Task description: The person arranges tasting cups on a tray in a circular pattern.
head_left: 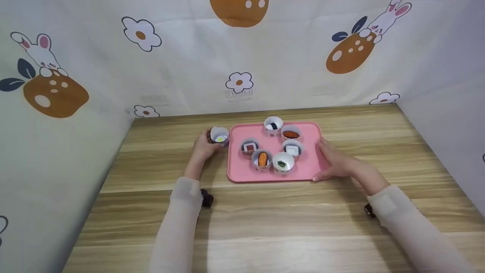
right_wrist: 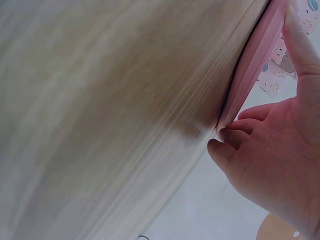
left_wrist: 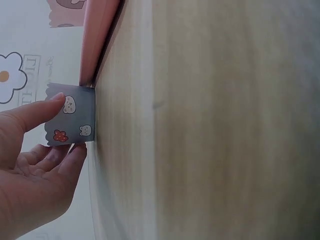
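My left hand (head_left: pixel 205 147) grips a small paper cup (head_left: pixel 219 137) just beyond the left side of a pink tray (head_left: pixel 237 172). In the left wrist view the cup (left_wrist: pixel 71 115) is grey-blue with animal faces, thumb on one side and fingers on the other, its base right at the table. A small white piece with a yellow spot (head_left: pixel 220 139) lies inside it. My right hand (head_left: pixel 338 162) holds the tray's right edge, thumb at the near corner; in the right wrist view its fingertips (right_wrist: pixel 226 140) meet the tray's rim (right_wrist: pixel 250 65).
Several paper cups stand on the tray with toy sushi in them: an orange-topped piece (head_left: pixel 262 159), a green-topped one (head_left: pixel 282 163), a red-orange one (head_left: pixel 291 134), a roll (head_left: pixel 249 147) and white pieces. A printed curtain (head_left: pixel 189 68) closes off the wooden table (head_left: pixel 265 227) behind and at both sides.
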The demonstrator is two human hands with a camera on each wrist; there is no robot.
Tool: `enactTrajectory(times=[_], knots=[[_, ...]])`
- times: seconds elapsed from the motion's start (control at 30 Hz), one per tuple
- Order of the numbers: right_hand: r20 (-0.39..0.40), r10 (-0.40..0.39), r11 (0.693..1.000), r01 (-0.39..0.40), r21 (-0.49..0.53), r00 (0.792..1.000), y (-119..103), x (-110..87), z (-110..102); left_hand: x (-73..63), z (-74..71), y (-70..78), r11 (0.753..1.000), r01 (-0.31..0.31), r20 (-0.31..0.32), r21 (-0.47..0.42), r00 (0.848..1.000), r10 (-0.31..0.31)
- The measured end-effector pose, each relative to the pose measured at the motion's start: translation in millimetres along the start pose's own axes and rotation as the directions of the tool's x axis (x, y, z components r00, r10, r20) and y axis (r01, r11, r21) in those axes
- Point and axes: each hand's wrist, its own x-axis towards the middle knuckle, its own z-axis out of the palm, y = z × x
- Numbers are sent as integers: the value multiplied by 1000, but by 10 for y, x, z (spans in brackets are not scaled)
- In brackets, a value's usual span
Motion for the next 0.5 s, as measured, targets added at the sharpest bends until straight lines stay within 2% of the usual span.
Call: enactTrajectory(times=[0.13,0.5], knots=[[5,8,1000,-8,-7,1000,-3,0,-1,-13,6,10,999,7,-20,31,1000,-6],[10,10,1000,-10,-11,1000,9,0,-7,-33,-17,38,999,33,-39,10,999,-32]])
